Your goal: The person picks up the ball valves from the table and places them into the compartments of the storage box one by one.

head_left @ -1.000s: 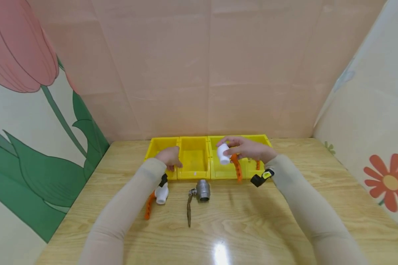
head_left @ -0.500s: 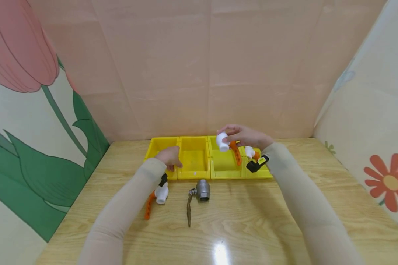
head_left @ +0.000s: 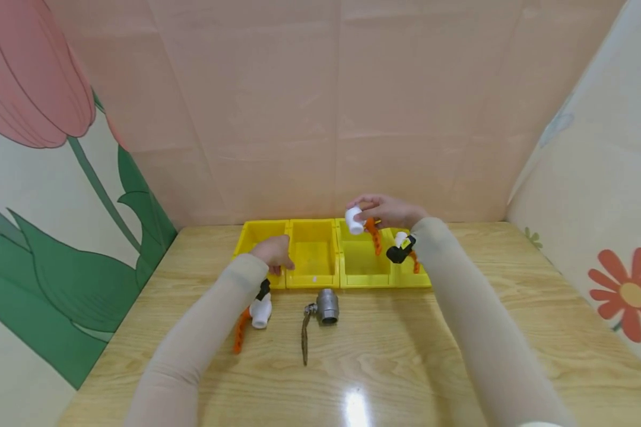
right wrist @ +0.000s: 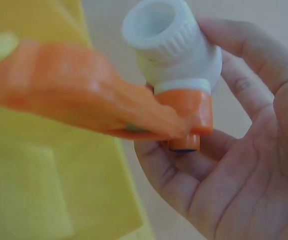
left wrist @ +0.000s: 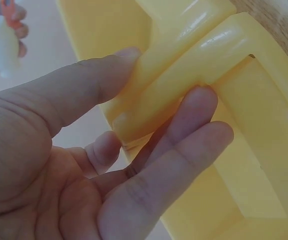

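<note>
Holding white valve [head_left: 355, 221], leftmost valve [head_left: 261, 312] part-hidden

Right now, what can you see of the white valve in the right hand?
The white valve looks plastic: rounded body, ribbed collar round an open mouth, orange neck, long orange handle. The right hand holds it up; nothing else visibly touches it. In the head view it overlaps the third yellow bin from the left, mouth and handle pointing downward.

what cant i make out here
Head: part of the white tabletop valve, behind the left wrist camera.
Head: part of the orange-handled valve in the rightmost bin, behind the right wrist camera.
Head: part of the leftmost bin, behind the left hand.
Right wrist: right hand, cut by the right edge.
</note>
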`<state>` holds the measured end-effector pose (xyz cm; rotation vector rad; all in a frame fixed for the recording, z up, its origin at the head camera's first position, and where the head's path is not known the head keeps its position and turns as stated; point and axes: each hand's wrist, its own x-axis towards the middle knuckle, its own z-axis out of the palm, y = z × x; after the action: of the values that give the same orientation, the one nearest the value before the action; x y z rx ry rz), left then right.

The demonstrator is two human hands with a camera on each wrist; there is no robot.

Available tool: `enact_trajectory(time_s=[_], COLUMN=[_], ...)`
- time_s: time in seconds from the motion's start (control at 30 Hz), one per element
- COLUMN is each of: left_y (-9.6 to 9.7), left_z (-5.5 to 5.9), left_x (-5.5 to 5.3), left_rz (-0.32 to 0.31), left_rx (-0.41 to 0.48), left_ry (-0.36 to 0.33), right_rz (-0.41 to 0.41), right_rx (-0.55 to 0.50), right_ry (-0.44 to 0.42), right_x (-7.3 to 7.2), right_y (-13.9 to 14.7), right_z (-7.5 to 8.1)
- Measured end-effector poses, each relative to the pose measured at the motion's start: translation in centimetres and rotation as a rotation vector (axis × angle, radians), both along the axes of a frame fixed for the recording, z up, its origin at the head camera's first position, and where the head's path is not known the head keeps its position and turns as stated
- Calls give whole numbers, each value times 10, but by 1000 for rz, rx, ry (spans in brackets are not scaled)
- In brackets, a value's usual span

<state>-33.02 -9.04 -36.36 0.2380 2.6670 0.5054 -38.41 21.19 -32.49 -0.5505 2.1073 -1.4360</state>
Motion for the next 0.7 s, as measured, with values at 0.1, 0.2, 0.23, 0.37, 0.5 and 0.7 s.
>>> enact_trajectory(time_s=[0.1, 0.2, 0.23, 0.37, 0.5, 0.7], left_y=[-1, -1, -1, -1, -1, -1], left_z=[0, 0, -1, -2, -2, -1], left_x=[0, 0, 0, -1, -1, 0], left_rz=[-3, 4, 4, -3, -7, 0], left_rx=[5, 13, 13, 15, 12, 12], left_ry=[1, -3, -3, 3, 11, 8], right_rz=[-8, -13, -23, -47, -58, -63], right_rx=[25, 42, 40, 41, 24, 4], right_ry=[-39, -59, -69, -81, -80, -82], right_x=[-9, -14, -14, -16, -19, -22], right_y=[1, 2, 2, 4, 2, -4], right_z=[-11, -25, -29, -44, -52, -60])
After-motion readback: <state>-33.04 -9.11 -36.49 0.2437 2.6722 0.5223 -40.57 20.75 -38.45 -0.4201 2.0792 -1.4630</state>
